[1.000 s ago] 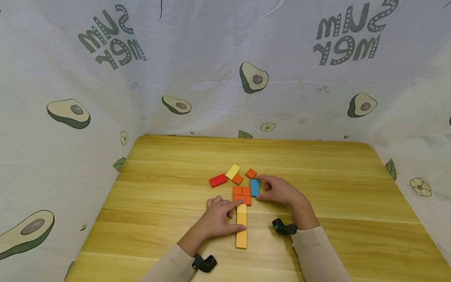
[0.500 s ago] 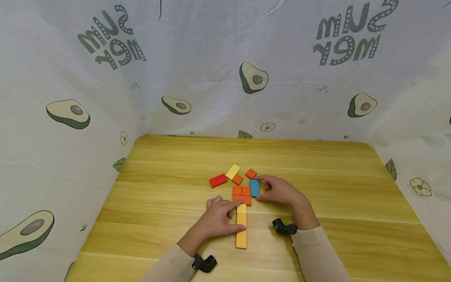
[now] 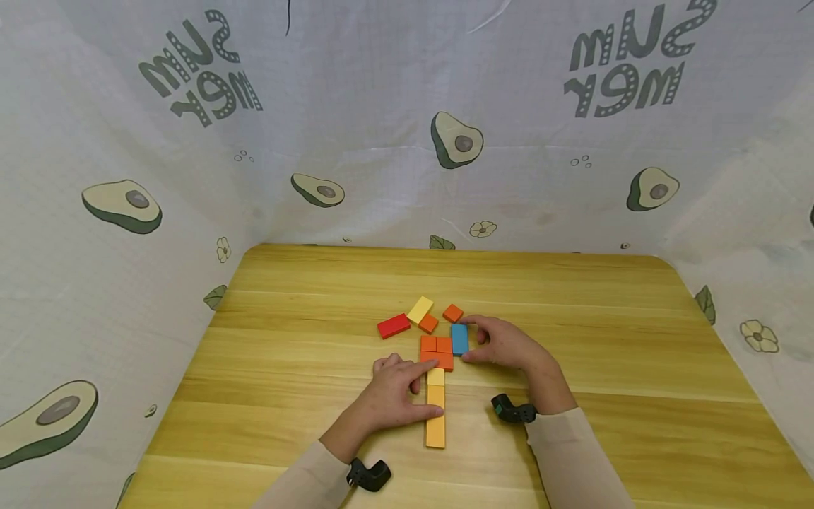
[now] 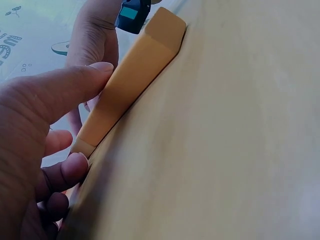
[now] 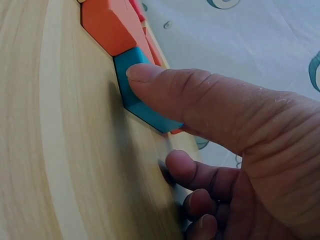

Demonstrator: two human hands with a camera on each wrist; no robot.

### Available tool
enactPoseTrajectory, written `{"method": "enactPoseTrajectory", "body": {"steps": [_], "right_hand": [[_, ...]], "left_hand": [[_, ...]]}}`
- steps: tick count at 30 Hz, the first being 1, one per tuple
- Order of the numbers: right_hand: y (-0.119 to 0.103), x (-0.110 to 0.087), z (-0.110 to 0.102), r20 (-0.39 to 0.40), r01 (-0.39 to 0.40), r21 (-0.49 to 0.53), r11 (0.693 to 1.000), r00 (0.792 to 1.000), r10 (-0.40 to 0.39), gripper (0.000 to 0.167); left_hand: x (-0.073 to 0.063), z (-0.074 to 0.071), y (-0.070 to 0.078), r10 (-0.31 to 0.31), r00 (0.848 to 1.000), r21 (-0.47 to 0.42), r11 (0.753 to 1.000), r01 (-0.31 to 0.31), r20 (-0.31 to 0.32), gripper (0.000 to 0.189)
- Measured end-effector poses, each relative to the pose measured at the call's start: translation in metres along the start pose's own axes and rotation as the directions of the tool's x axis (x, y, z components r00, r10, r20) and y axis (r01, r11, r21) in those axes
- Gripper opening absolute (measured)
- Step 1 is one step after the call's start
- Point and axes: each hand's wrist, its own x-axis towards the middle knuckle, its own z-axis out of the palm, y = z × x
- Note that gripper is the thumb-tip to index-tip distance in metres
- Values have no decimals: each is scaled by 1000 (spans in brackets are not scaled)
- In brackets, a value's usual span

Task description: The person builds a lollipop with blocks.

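My right hand pinches a blue block by its two ends, thumb at the near end, index finger at the far end. In the right wrist view the blue block meets the orange blocks' side. Two small orange blocks sit above a longer orange block. Below runs a column with a pale yellow block and light-orange blocks. My left hand rests its index fingertip on the longer orange block. Its thumb touches the light-orange column.
Beyond the arrangement lie a red block, a yellow block and two orange pieces, one touching the yellow block, the other orange piece near the right fingertips. A printed cloth surrounds the wooden table.
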Motion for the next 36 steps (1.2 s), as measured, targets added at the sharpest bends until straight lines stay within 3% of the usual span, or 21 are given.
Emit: {"method": "enactPoseTrajectory", "body": {"steps": [5, 9, 11, 14, 17, 19, 23, 27, 32, 36], "right_hand": [[1, 1, 0, -2, -10, 19, 1000, 1000, 10, 65], [3, 1, 2, -3, -15, 28, 999, 1000, 16, 67], [5, 1, 2, -5, -14, 31, 999, 1000, 14, 67], [5, 1, 1, -10, -7, 30, 1000, 1000, 7, 66], [5, 1, 1, -8, -8, 24, 1000, 1000, 8, 67], [5, 1, 0, -5, -8, 21, 1000, 1000, 9, 67], [5, 1, 0, -6, -12, 36, 999, 1000, 12, 68], [6, 1, -1, -9, -20, 48, 999, 1000, 20, 69], [6, 0, 0, -2, -35, 44, 998, 999, 36, 68], [6, 0, 1, 1, -33, 48, 998, 999, 33, 67]], "left_hand": [[1, -4, -2, -16, 1000, -45, 999, 17, 5, 68], [5, -13, -8, -67, 994, -70, 996, 61, -86, 55], [9, -19, -13, -103, 979, -24, 995, 100, -177, 50], [15, -24, -21, -174, 942, 72, 977, 203, -288, 48], [20, -29, -29, -253, 915, 95, 951, 295, -315, 51], [21, -31, -33, -285, 908, 75, 944, 322, -308, 55], [23, -35, -36, -284, 910, 58, 947, 315, -301, 60], [26, -39, -37, -260, 929, 44, 959, 281, -264, 61], [30, -44, -42, -252, 960, 3, 967, 254, -119, 62], [35, -51, -47, -238, 971, -15, 971, 238, -19, 66]]}}
